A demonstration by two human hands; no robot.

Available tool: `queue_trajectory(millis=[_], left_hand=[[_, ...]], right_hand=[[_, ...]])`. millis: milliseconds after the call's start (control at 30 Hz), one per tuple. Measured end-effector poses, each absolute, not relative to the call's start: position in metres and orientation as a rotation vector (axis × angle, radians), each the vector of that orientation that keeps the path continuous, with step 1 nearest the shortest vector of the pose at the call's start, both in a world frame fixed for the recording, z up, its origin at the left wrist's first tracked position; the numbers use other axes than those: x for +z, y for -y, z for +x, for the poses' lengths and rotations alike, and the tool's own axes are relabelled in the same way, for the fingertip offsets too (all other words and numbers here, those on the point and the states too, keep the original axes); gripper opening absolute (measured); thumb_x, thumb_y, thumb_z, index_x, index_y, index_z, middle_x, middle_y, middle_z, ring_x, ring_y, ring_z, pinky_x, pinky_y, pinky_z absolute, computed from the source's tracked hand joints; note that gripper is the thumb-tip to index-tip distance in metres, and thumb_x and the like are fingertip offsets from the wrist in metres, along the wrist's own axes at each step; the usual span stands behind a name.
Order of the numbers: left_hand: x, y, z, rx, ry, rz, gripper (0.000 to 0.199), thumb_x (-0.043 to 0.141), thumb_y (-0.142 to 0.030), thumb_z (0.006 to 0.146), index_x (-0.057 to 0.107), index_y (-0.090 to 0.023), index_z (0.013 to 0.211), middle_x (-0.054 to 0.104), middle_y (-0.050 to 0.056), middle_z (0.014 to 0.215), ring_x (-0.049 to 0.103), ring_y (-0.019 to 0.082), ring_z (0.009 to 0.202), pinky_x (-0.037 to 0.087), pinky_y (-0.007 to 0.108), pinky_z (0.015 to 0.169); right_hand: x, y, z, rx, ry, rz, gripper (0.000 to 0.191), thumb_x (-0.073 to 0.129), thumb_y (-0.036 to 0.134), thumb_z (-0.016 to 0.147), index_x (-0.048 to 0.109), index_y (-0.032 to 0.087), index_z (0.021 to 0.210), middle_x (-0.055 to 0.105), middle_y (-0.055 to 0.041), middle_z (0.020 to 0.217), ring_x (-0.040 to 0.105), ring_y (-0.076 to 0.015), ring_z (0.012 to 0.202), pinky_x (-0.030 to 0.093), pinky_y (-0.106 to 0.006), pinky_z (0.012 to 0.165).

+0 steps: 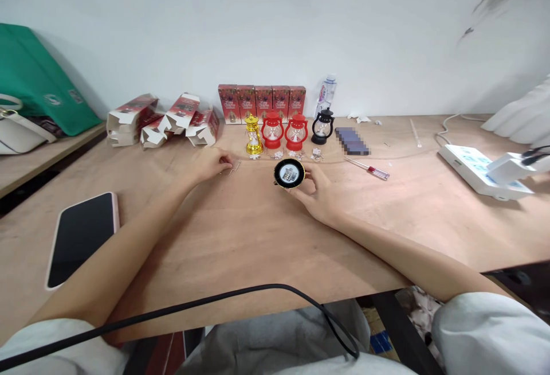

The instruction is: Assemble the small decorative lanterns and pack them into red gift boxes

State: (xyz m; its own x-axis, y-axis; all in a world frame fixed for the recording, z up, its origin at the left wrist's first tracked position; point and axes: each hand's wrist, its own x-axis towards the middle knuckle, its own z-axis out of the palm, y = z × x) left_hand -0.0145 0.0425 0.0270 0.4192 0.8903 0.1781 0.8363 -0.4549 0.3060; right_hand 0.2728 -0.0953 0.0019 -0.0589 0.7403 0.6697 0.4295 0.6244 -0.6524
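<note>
From where I stand, the person's right hand [322, 194] has its thumb and fingers clamped round the side of a round black-based piece [289, 174], tipped so that the underside — a pale disc within a black ring, gold at the edge — faces up towards the wearer. The left hand [210, 163] is well apart from it, with thumb and fingertips brought close at a thin wire-like piece [234, 167]; I can't tell whether they grip it.

Just beyond the 2 hands, 4 small lanterns stand upright in a row: a gold lantern [254, 135], 2 red lanterns [296, 132] and, beyond the right hand, a black lantern [322, 128]. Small whitish bits [317, 154] lie in front of them. Behind the row, 5 red boxes [263, 104] stand side by side.

Opened cartons [183, 112] sit beyond the left hand and to its left; a smartphone [81, 237] lies nearer the wearer, left of that forearm. To the right of the right hand there's a screwdriver [378, 173] — and farther right, a white power strip [464, 165].
</note>
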Motion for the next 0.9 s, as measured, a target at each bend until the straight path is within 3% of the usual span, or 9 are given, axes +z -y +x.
queue_trajectory(millis=[267,467,700,900], left_hand=[[0.040,-0.031,-0.008,0.582,-1.655,2.390,0.014,0.061,-0.026,0.067,0.068,-0.018,0.075,0.072,0.005,0.072,0.067,0.021,0.073,0.049,0.031,0.073],[0.092,0.020,0.035,0.820,-1.290,2.281,0.023,0.069,-0.032,0.067,0.072,-0.015,0.083,0.073,0.005,0.076,0.068,0.018,0.071,0.055,0.029,0.071],[0.124,0.071,0.068,0.807,-0.889,2.455,0.020,0.067,-0.033,0.074,0.075,-0.016,0.079,0.073,0.003,0.074,0.065,0.012,0.066,0.051,0.021,0.062],[0.130,0.076,0.063,0.817,-0.854,2.607,0.019,0.060,-0.031,0.081,0.074,-0.019,0.082,0.073,0.001,0.078,0.062,0.009,0.067,0.046,0.018,0.060]], right_hand=[[0.000,0.095,0.273,0.345,1.690,-0.995,0.036,0.071,0.036,0.079,0.057,0.023,0.110,0.067,-0.0064,0.108,0.062,-0.0223,0.098,0.053,-0.042,0.085],[-0.003,0.093,0.274,0.373,1.695,-0.960,0.038,0.072,0.036,0.079,0.056,0.024,0.111,0.066,-0.0066,0.109,0.062,-0.0220,0.098,0.053,-0.043,0.087],[0.001,0.095,0.273,0.350,1.784,-0.915,0.034,0.070,0.034,0.080,0.056,0.025,0.109,0.067,-0.0069,0.108,0.062,-0.0229,0.099,0.052,-0.042,0.086],[-0.002,0.093,0.274,0.311,1.818,-0.888,0.037,0.070,0.034,0.080,0.056,0.024,0.113,0.066,-0.0075,0.108,0.062,-0.0226,0.098,0.053,-0.042,0.085]])
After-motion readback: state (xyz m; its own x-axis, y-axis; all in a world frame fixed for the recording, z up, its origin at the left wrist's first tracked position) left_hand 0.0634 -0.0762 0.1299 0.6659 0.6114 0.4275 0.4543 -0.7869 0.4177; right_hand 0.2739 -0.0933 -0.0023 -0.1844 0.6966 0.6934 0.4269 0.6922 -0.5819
